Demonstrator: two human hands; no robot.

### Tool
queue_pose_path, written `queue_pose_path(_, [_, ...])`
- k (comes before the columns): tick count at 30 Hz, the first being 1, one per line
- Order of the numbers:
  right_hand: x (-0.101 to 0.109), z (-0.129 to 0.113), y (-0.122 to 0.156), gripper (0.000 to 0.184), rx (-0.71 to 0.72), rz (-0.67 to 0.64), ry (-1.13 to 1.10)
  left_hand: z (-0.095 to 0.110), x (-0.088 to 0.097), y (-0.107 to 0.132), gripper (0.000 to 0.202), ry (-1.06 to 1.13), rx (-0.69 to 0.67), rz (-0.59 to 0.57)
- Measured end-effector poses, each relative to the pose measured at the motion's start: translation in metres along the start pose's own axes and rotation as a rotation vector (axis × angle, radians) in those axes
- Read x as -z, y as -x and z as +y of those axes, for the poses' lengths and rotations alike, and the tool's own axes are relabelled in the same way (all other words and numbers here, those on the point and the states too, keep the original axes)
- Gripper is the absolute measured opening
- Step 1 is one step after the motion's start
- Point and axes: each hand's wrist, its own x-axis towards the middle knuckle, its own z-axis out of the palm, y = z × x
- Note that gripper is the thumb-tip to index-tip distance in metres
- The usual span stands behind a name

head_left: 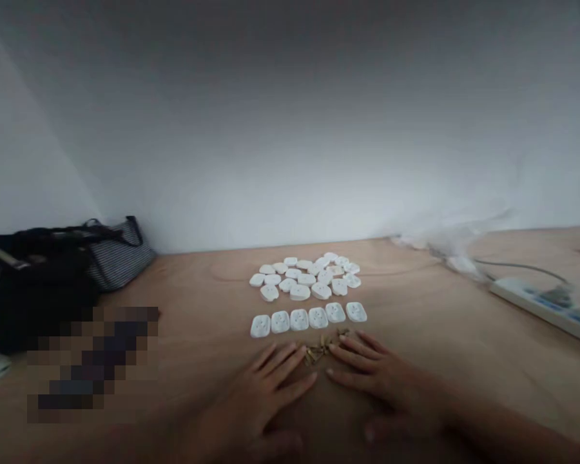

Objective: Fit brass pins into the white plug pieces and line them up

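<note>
Pale plywood tabletop [430, 322] against a white wall [290, 161], and we're looking straight down at the action! Both hands are open and flat, palms down, gripping nothing. The left hand [265, 393] angles its fingers up and to the right, the right hand [381, 377] points its fingers left, and they nearly meet around a small cluster of brass pieces [319, 349]. Those pieces sit right at the fingertips; I can't tell whether any finger touches them, and they're too small to read which way each one points. Just beyond, a row of six white socket plates [309, 318] lies flat, its long axis running side to side and rising slightly to the right. Behind that row sits a loose heap of white socket plates [304, 277]. Over on the right, a white power strip [536, 309] runs diagonally toward the frame edge; on the left, a black bag [29, 290] and a striped bag [120, 258] sit beside a pixelated patch [91, 364].
</note>
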Motion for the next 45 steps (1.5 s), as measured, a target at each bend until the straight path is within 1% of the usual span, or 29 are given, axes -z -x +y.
queue_pose_path(2, [0.000, 0.001, 0.000, 0.077, 0.008, 0.015, -0.013, 0.001, 0.001, -0.001, 0.069, 0.006, 0.009, -0.028])
queue_pose_path(4, [0.000, 0.001, 0.000, 0.078, 0.010, 0.017, -0.017, 0.002, -0.001, -0.001, 0.069, 0.016, 0.004, 0.000])
queue_pose_path(5, [0.000, 0.001, 0.000, 0.078, 0.011, 0.017, -0.019, 0.001, -0.002, -0.001, 0.070, 0.024, 0.000, 0.031])
queue_pose_path(7, [0.000, 0.001, 0.000, 0.077, 0.021, 0.033, -0.019, -0.005, -0.006, -0.001, 0.069, 0.054, 0.019, 0.129])
queue_pose_path(8, [-0.001, 0.001, 0.000, 0.077, 0.024, 0.049, -0.015, -0.010, -0.008, -0.001, 0.065, 0.074, 0.050, 0.183])
queue_pose_path(10, [-0.002, 0.002, -0.001, 0.076, 0.020, 0.096, 0.002, -0.024, -0.009, -0.002, 0.049, 0.110, 0.168, 0.335])
queue_pose_path(12, [-0.004, 0.003, -0.002, 0.072, 0.008, 0.175, 0.022, -0.043, -0.007, -0.004, 0.036, 0.112, 0.299, 0.476])
queue_pose_path(14, [-0.006, 0.004, -0.003, 0.065, 0.007, 0.269, 0.029, -0.062, -0.006, -0.004, 0.036, 0.116, 0.385, 0.560])
queue_pose_path(15, [-0.006, 0.005, -0.004, 0.061, 0.012, 0.304, 0.031, -0.071, -0.005, -0.004, 0.041, 0.134, 0.417, 0.559])
queue_pose_path(17, [-0.005, 0.006, -0.006, 0.052, 0.019, 0.346, 0.039, -0.085, -0.005, -0.003, 0.053, 0.196, 0.450, 0.483])
queue_pose_path(19, [-0.005, 0.007, -0.008, 0.042, 0.018, 0.377, 0.047, -0.094, -0.005, -0.002, 0.054, 0.240, 0.440, 0.436])
queue_pose_path(21, [-0.006, 0.007, -0.010, 0.033, 0.003, 0.430, 0.058, -0.096, -0.006, -0.002, 0.050, 0.255, 0.427, 0.435])
queue_pose_path(23, [-0.008, 0.006, -0.015, 0.029, -0.028, 0.492, 0.072, -0.094, -0.006, -0.002, 0.047, 0.232, 0.433, 0.488])
queue_pose_path(25, [-0.010, 0.004, -0.021, 0.026, -0.062, 0.541, 0.089, -0.087, -0.006, -0.002, 0.045, 0.184, 0.444, 0.585])
queue_pose_path(27, [-0.012, 0.002, -0.028, 0.023, -0.084, 0.575, 0.093, -0.074, -0.007, -0.005, 0.045, 0.153, 0.431, 0.679])
queue_pose_path(28, [-0.012, 0.001, -0.032, 0.025, -0.094, 0.598, 0.088, -0.066, -0.008, -0.007, 0.046, 0.166, 0.414, 0.708])
queue_pose_path(30, [-0.012, 0.002, -0.038, 0.036, -0.106, 0.638, 0.064, -0.047, -0.010, -0.014, 0.049, 0.231, 0.343, 0.685])
queue_pose_path(31, [-0.012, 0.002, -0.040, 0.044, -0.108, 0.653, 0.048, -0.038, -0.011, -0.019, 0.051, 0.264, 0.308, 0.652])
queue_pose_path(32, [-0.012, 0.004, -0.042, 0.053, -0.106, 0.662, 0.032, -0.030, -0.013, -0.024, 0.054, 0.298, 0.280, 0.642])
queue_pose_path(34, [-0.011, 0.007, -0.045, 0.066, -0.093, 0.667, 0.001, -0.018, -0.016, -0.036, 0.057, 0.382, 0.225, 0.599])
queue_pose_path(35, [-0.011, 0.008, -0.045, 0.069, -0.087, 0.659, -0.015, -0.014, -0.018, -0.041, 0.058, 0.432, 0.213, 0.605])
queue_pose_path(37, [-0.010, 0.011, -0.046, 0.070, -0.080, 0.634, -0.044, -0.012, -0.021, -0.050, 0.062, 0.524, 0.198, 0.610])
queue_pose_path(40, [-0.009, 0.012, -0.045, 0.064, -0.100, 0.610, -0.093, -0.012, -0.026, -0.059, 0.067, 0.594, 0.202, 0.617])
queue_pose_path(42, [-0.008, 0.011, -0.045, 0.060, -0.111, 0.608, -0.117, -0.012, -0.027, -0.060, 0.072, 0.612, 0.217, 0.618])
queue_pose_path(45, [-0.007, 0.009, -0.044, 0.055, -0.093, 0.601, -0.126, -0.013, -0.023, -0.054, 0.088, 0.568, 0.249, 0.613])
